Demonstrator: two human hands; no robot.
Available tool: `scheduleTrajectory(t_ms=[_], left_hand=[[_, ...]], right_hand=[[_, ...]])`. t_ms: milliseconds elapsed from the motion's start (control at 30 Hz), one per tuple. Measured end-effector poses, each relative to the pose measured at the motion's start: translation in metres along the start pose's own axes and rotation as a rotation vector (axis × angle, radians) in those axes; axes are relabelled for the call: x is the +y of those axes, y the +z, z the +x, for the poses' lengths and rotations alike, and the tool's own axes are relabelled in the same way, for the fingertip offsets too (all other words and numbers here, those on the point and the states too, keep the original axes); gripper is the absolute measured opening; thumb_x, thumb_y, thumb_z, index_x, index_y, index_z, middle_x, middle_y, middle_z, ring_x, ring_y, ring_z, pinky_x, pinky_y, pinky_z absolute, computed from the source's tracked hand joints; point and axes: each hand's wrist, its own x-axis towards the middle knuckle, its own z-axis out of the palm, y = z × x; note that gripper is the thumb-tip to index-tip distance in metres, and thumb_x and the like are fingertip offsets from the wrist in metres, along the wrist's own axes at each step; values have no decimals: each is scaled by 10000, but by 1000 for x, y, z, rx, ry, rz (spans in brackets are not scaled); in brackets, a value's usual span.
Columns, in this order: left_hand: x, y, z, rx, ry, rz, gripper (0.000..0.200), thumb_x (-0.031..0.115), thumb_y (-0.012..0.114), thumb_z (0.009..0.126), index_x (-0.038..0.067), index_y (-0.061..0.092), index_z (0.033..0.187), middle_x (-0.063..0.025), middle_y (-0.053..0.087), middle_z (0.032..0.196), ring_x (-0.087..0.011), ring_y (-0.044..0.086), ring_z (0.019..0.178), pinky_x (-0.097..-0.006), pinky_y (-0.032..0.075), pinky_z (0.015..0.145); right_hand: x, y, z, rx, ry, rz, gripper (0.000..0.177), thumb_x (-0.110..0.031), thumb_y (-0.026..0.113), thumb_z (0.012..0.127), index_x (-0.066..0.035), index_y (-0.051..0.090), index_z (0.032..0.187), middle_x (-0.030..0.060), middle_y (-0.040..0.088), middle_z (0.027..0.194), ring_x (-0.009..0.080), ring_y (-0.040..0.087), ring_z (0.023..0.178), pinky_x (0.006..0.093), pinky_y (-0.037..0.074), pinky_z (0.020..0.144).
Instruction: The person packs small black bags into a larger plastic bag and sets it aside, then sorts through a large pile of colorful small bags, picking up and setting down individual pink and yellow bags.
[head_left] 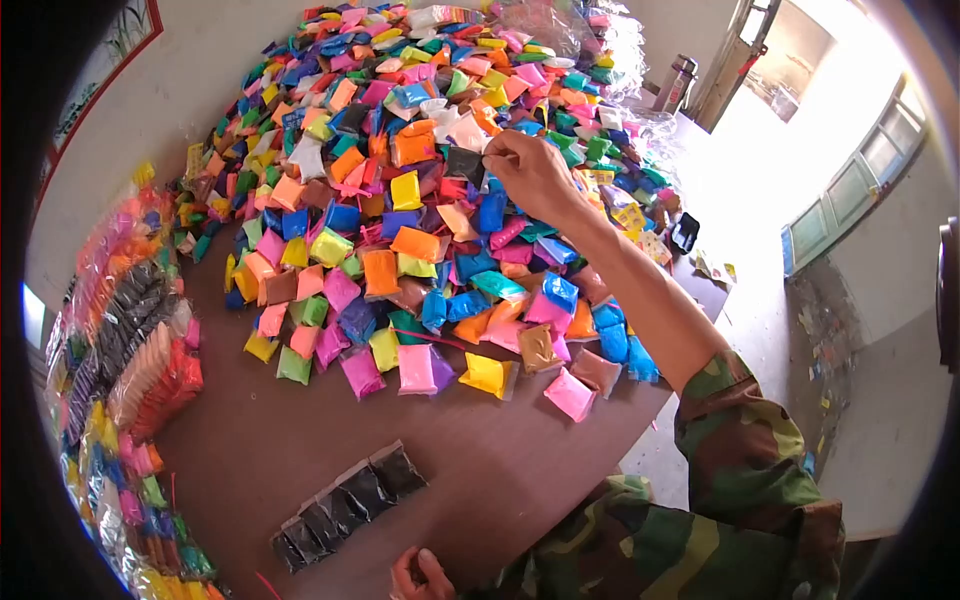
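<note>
My right hand (535, 178) reaches over the big heap of small coloured packets (410, 245), its thumb and fingers pinching the edge of a black packet (464, 163). Close to the bottom edge of the view is my left hand (422, 574), only partly in frame. Its thumb and forefinger are apart, and nothing shows between them. Up and left of that hand, a row of several black packets (350, 505) lies overlapping on the brown table (230, 430).
Bundles of packets in clear bags (130, 350) line the table's left side. At the heap's near edge lie a yellow packet (488, 376) and a pink packet (570, 396). A flask (677, 83) stands at the back right, near an open door (735, 65).
</note>
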Motion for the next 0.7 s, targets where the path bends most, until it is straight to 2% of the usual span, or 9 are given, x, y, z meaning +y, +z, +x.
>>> scheduleTrajectory(t_ms=[67,200,233,267,367,400,467,533,700], left_hand=[[40,-2,12,63,133,73,348,288,721,1058,-50,769,1124,-231,769,1026,-313,743,826,-406,616,729],[64,-12,3,7,39,76,358,271,745,1049,-66,757,1169,-246,767,1085,-343,755,919,-421,625,804],[66,-12,3,-7,20,70,343,257,745,1048,-58,759,1181,-234,767,1094,-329,752,922,-413,620,805],[64,-13,2,-18,-1,63,329,244,745,1046,-51,761,1193,-223,767,1103,-316,749,924,-406,614,807],[24,-1,2,-6,-23,-254,358,213,750,1004,-55,685,1232,-89,726,927,-112,651,739,-232,526,657],[30,-1,3,-29,-86,-316,381,217,735,1009,-51,664,1271,-81,716,999,-111,653,806,-233,518,659],[52,-3,7,-20,-138,-554,440,108,793,961,-79,639,1328,-129,703,1175,-177,678,1023,-279,565,830],[90,-2,15,-46,-65,-730,522,136,812,962,-71,603,1393,-144,680,1252,-189,661,1080,-296,569,852],[91,14,24,-286,-238,-812,422,136,834,962,-51,675,1305,-78,735,1109,-118,676,948,-271,564,826]], right_hand=[[-4,4,-13,5,28,113,152,-163,709,1025,-25,714,1089,44,742,939,152,682,794,369,567,725],[-55,-14,-76,-112,154,541,101,-92,683,1040,-5,683,1090,4,713,881,53,637,721,240,507,588],[-66,-16,-92,-182,213,560,105,-78,689,1033,-13,691,1116,-2,707,864,44,621,681,239,490,557],[-76,-15,-109,-229,239,602,96,-69,691,1035,-5,687,1107,12,712,895,70,655,750,258,529,639],[-113,-15,-161,-428,349,738,97,-46,691,1040,8,684,1120,23,712,929,85,678,852,275,561,736],[-108,2,-185,-397,223,658,113,-41,687,1044,9,685,1145,23,709,934,79,677,880,279,558,747],[-128,8,-226,-521,260,792,106,-40,686,1040,-3,696,1138,27,715,939,96,692,877,295,561,749],[-137,16,-261,-614,194,830,112,-33,698,1019,-4,702,1127,52,725,944,124,710,870,313,565,750],[-152,10,-315,-702,-34,705,146,-30,713,981,-4,709,1125,107,738,968,176,729,873,341,561,752]])
